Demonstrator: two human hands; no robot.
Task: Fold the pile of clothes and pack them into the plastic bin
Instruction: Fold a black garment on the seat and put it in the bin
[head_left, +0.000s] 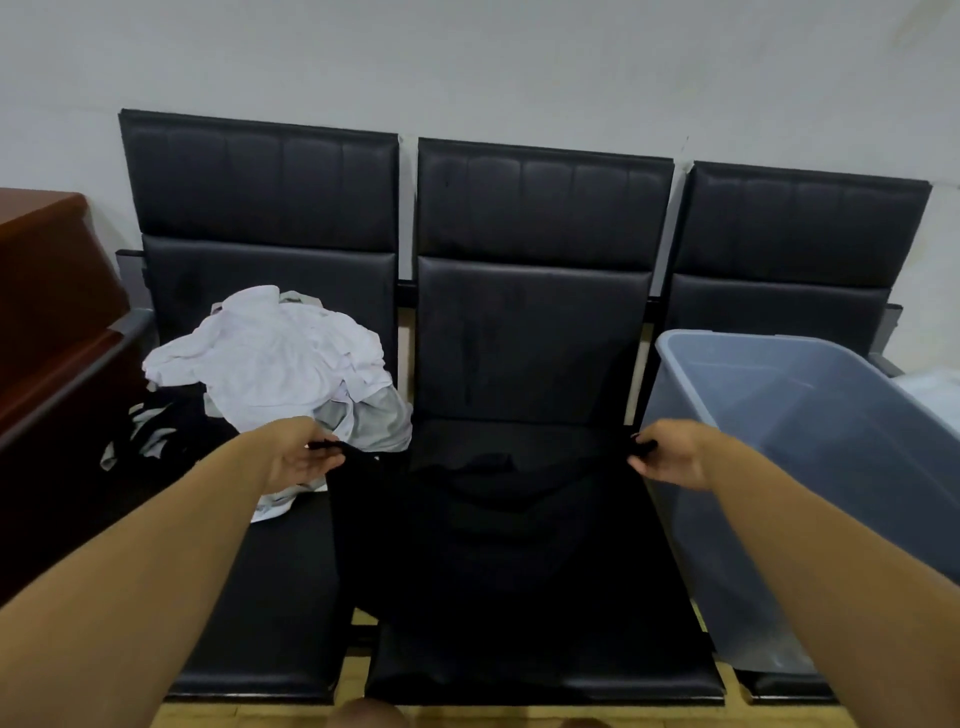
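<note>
A black garment (493, 525) lies spread over the middle seat of a black bench. My left hand (298, 457) pinches its upper left corner, and my right hand (670, 454) pinches its upper right corner, holding the top edge stretched. A pile of white, grey and dark clothes (270, 358) sits on the left seat, just behind my left hand. A translucent grey plastic bin (810, 467) stands on the right seat beside my right hand; I see nothing inside it.
The three-seat black bench (530, 343) stands against a pale wall. A brown wooden cabinet (47, 291) is at the far left. Something white (935, 395) shows behind the bin at the right edge. Wooden floor shows below the seats.
</note>
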